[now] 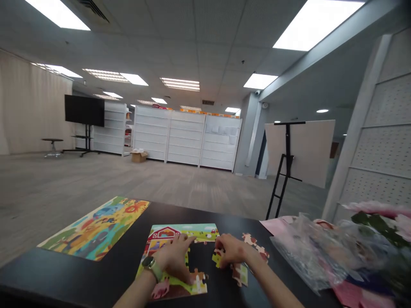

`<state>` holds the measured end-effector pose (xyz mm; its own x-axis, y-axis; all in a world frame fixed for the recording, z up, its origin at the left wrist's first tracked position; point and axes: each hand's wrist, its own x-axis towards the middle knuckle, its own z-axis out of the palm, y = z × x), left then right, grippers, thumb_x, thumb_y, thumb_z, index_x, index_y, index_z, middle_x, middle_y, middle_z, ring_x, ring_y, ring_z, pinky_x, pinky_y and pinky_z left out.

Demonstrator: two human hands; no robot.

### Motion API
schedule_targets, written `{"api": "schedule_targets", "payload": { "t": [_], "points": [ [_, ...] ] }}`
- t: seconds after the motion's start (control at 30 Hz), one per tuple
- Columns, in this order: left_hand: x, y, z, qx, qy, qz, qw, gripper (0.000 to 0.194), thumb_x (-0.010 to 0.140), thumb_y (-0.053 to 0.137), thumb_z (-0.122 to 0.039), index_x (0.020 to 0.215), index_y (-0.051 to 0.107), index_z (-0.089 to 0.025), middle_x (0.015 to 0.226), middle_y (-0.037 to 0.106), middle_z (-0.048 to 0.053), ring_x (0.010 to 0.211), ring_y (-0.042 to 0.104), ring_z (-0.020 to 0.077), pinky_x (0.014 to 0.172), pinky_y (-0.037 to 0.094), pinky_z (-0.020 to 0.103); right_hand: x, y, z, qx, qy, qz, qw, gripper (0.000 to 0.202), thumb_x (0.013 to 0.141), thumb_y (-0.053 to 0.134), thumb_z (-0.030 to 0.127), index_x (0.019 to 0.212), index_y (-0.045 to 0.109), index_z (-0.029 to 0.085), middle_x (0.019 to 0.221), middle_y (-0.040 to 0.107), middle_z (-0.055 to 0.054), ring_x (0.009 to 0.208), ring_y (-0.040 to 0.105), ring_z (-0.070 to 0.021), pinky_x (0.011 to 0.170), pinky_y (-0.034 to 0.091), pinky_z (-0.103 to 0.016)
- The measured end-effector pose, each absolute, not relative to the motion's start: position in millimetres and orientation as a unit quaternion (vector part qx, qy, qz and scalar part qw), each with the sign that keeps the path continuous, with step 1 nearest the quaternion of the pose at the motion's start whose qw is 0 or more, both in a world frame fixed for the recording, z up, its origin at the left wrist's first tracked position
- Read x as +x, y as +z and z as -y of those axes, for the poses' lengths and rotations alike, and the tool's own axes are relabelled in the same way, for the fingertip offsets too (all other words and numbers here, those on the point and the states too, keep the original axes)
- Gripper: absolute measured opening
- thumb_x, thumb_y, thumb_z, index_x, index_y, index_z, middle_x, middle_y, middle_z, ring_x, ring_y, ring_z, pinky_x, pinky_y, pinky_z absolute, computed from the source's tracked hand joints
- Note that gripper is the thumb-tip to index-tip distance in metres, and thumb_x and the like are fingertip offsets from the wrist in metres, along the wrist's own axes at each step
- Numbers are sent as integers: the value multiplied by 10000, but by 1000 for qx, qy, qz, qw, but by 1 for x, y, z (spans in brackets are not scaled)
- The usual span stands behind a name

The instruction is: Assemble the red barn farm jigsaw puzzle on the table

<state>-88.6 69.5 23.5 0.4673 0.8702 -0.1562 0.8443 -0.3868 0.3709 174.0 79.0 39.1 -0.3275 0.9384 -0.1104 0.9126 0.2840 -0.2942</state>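
Observation:
A partly assembled farm jigsaw puzzle (199, 234), with a red barn and green field, lies on the black table. My left hand (176, 259), a watch on its wrist, rests over the puzzle's middle with fingers spread, covering part of it. To the right of the gap in the puzzle, my right hand (231, 250) pinches a yellow-green puzzle piece (217, 259) close to the tabletop. Just below that hand lies a group of brown and green pieces (240, 273). Further loose pieces (257, 244) lie beyond my right wrist, partly hidden by the forearm.
A finished-looking animal puzzle (99, 229) lies at the table's left. Clear plastic bags (316, 248) and pink flowers (403, 224) crowd the right side. Beyond the black table (128, 273) stand an easel with a board (305, 149), white shelves (186, 139) and a screen (84, 110).

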Motion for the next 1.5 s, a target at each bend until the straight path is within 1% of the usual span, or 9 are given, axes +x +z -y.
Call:
{"api": "schedule_targets", "payload": {
  "t": [0.1, 0.3, 0.43, 0.5, 0.67, 0.87, 1.13, 1.3, 1.5],
  "points": [
    [-100, 23, -84, 847, 29, -481, 225, 1323, 383, 919, -552, 1556, 353, -319, 1643, 272, 150, 1501, 212, 456, 1195, 200, 616, 175, 39, -94, -584, 193, 789, 6, 523, 389, 917, 199, 864, 701, 231, 875, 645, 41, 883, 612, -216, 674, 413, -241],
    [-130, 28, -82, 838, 23, -473, 270, 1171, 517, 862, -692, 1533, 404, -333, 1670, 214, 139, 1520, 128, 458, 1197, 170, 640, 185, 32, -77, -601, 280, 749, 10, 466, 578, 818, 224, 994, 608, 237, 818, 615, 70, 700, 574, -137, 546, 346, -216],
    [-128, 32, -78, 826, 2, -485, 288, 1138, 553, 858, -691, 1534, 408, -331, 1683, 169, 134, 1528, 73, 453, 1203, 152, 638, 180, 41, -72, -574, 384, 723, 33, 200, 690, 697, 194, 872, 617, 213, 715, 582, 61, 643, 539, -122, 550, 347, -214],
    [-124, 33, -78, 824, 3, -488, 288, 1136, 552, 858, -695, 1530, 417, -323, 1681, 167, 144, 1525, 71, 463, 1196, 151, 651, 172, 44, -74, -535, 430, 725, 64, 90, 766, 667, 260, 786, 602, 202, 674, 582, 46, 627, 518, -125, 560, 347, -224],
    [-121, 31, -77, 832, 35, -470, 292, 1069, 570, 853, -682, 1496, 479, -300, 1660, 234, 154, 1521, 124, 452, 1188, 181, 649, 142, 27, -75, -481, 484, 699, 214, 233, 848, 617, 413, 795, 618, 186, 707, 608, 16, 635, 504, -127, 602, 370, -240],
    [-122, 26, -71, 846, 92, -438, 288, 884, 625, 836, -641, 1413, 572, -338, 1561, 413, 105, 1463, 277, 434, 1173, 255, 613, 121, 2, -73, -507, 393, 734, 223, 162, 837, 614, 337, 805, 676, 192, 732, 666, -1, 684, 568, -152, 627, 403, -250],
    [-104, 14, -72, 846, 170, -422, 277, 168, 831, 700, -321, 986, 763, -327, 1318, 589, 20, 1287, 488, 307, 1154, 308, 475, 117, 1, -61, -490, 232, 813, 213, 50, 810, 644, 185, 796, 677, 219, 840, 628, -1, 722, 591, -150, 673, 441, -251],
    [-101, 11, -77, 841, 175, -432, 274, 132, 783, 736, -257, 909, 734, -298, 1240, 602, 7, 1226, 520, 280, 1134, 310, 458, 111, -3, -53, -455, 136, 857, 202, 104, 890, 534, 155, 885, 621, 211, 936, 612, -28, 804, 617, -169, 713, 451, -267],
    [-101, 10, -79, 843, 171, -422, 287, 177, 749, 732, -216, 914, 703, -272, 1262, 594, 13, 1260, 497, 279, 1133, 324, 426, 108, -6, -49, -440, 61, 876, 189, 145, 922, 493, 156, 893, 628, 204, 900, 628, -39, 819, 613, -187, 696, 427, -269]
  ]
}}
